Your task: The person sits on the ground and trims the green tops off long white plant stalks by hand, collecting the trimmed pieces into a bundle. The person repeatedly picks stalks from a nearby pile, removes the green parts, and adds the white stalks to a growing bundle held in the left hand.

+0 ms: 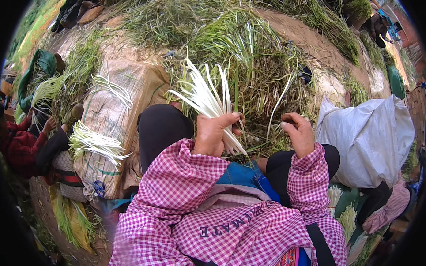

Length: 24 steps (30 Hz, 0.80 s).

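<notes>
My left hand (213,133) is closed around a bunch of long white stalks (205,94), likely garlic chives or a similar allium. The stalks fan out up and to the left, and their other ends stick out below the fist. To the right, my right hand (299,132) has bent fingers, with the thumb a little apart from the forefinger and nothing visible between them. A single pale stalk (280,103) is just left of its fingertips, apparently untouched. Before my knees lies a heap of green and dry leafy stalks (243,56).
On my left a stuffed woven sack (112,83) bears a sorted bundle of pale stalks (96,143), a smaller loose bunch (114,91) and blue-handled scissors (99,188). A full white sack (367,138) stands at right. A person in red (22,147) sits at far left, handling stalks.
</notes>
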Tool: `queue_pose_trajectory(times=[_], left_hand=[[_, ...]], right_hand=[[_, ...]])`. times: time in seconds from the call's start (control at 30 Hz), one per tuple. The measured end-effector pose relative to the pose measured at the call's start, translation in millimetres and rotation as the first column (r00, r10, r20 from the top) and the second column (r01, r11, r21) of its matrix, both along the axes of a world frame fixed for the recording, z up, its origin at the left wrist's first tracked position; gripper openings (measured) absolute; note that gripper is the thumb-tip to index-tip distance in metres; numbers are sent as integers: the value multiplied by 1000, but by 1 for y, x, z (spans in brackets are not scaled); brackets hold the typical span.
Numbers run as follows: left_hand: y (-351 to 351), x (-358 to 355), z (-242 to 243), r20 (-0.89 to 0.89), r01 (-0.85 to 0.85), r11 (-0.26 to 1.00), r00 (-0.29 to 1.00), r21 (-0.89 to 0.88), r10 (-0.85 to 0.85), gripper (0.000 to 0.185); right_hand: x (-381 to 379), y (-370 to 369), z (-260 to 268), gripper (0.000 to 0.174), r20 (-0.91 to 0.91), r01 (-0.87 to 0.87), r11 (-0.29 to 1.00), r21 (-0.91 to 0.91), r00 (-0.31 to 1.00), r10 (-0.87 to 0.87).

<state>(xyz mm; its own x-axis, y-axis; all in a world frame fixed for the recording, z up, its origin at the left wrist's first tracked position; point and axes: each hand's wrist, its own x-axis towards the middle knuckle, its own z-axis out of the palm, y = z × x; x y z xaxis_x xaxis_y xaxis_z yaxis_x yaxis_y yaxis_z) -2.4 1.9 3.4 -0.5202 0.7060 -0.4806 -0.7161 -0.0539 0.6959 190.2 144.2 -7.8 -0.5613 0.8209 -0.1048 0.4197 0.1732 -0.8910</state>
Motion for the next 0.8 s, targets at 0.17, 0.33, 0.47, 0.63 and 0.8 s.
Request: queue_pose_trajectory(times=[0.17,0.33,0.47,0.63,0.8], left_hand=[[-5,2,-6,-118,15,999,993,-43,-20,29],[-7,-2,-2,-152,-95,994,983,45,101,34],[-12,-9,8,-140,-201,972,966,122,217,38],[-15,-16,23,-35,-234,959,970,159,242,23],[-16,-16,23,3,-201,969,979,145,203,21]], right_hand=[[-77,20,-2,33,271,-131,951,281,961,52],[-138,56,-12,44,640,-72,946,317,752,-158],[-137,75,-33,47,667,-196,867,458,721,-189],[-88,122,-28,31,494,182,941,287,813,-308],[-82,129,-42,32,501,36,897,440,819,-279]])
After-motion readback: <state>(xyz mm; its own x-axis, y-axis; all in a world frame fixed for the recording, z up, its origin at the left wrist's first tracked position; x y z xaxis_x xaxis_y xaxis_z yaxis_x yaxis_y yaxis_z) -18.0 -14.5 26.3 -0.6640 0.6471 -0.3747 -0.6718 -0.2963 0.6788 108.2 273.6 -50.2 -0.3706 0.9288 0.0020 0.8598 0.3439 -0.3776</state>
